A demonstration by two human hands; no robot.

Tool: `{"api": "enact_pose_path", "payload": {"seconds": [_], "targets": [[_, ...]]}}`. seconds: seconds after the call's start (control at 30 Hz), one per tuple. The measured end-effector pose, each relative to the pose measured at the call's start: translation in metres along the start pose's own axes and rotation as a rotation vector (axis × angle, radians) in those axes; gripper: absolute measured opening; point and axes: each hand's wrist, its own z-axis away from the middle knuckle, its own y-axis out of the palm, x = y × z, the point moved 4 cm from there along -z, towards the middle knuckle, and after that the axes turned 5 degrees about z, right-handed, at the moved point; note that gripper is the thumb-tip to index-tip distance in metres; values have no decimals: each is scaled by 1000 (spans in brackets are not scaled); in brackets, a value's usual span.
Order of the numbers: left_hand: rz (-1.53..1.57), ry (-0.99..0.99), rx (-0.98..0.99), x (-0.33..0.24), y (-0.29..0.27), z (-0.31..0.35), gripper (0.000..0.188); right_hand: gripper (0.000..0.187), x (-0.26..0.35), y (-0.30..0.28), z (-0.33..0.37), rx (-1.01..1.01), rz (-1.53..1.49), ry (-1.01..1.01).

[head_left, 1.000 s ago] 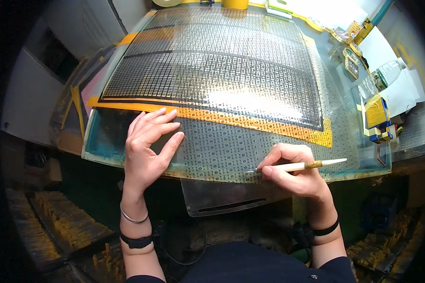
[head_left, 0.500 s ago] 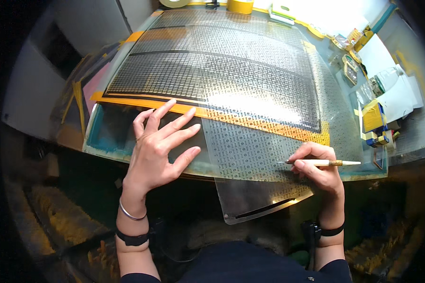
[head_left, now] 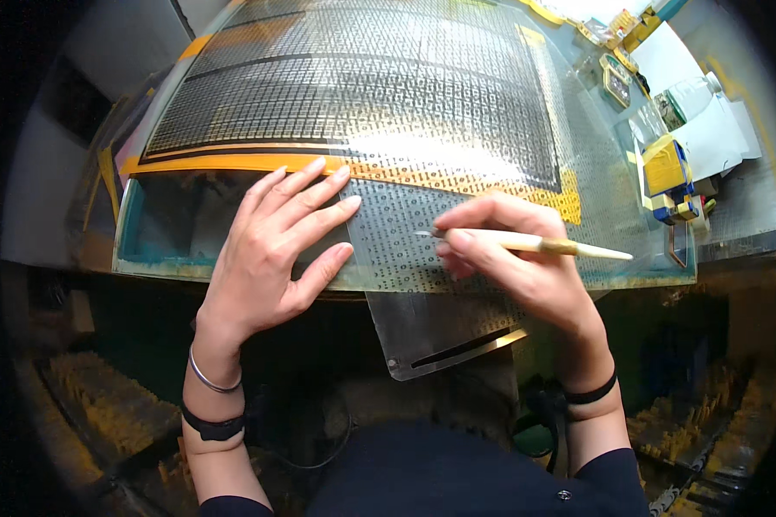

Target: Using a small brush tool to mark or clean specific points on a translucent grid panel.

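Observation:
My right hand [head_left: 526,258] pinches a slim craft knife [head_left: 595,251] with a pale tapered handle and a thin metal tip. The tip points left, just over a clear sheet [head_left: 397,258] printed with rows of small dark marks; whether it touches cannot be told. That sheet overlaps a dark gridded film [head_left: 259,103] edged with orange tape [head_left: 233,162]. My left hand [head_left: 272,246] is open, fingers spread, its fingertips at the tape and the clear sheet's left edge. It holds nothing.
The glass-topped table [head_left: 181,269] has a teal frame. A corner of the clear sheet, with a dark slot [head_left: 457,351], hangs over the near edge. At the right stand a yellow and blue block [head_left: 666,168], white papers [head_left: 724,138] and small containers [head_left: 615,82].
My right hand has moved left and away from me with the craft knife. My left hand's fingers lie closer along the tape. The whole view has shifted slightly.

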Motion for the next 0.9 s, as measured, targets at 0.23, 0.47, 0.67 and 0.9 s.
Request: {"api": "enact_pose_path", "payload": {"seconds": [0.23,0.47,0.67,0.9], "targets": [[44,-4,-37,1,1,-3,40,13,-18,-2,-12,-95,67,-35],[51,-26,-53,3,2,-2,38,12,-23,0,-15,-86,174,-93],[59,-25,-53,4,0,-3,38,12,-23,-3,-14,39,279,-190],[66,-26,-56,5,1,-2,38,13,-19,-1,-14,-18,251,-113]]}}
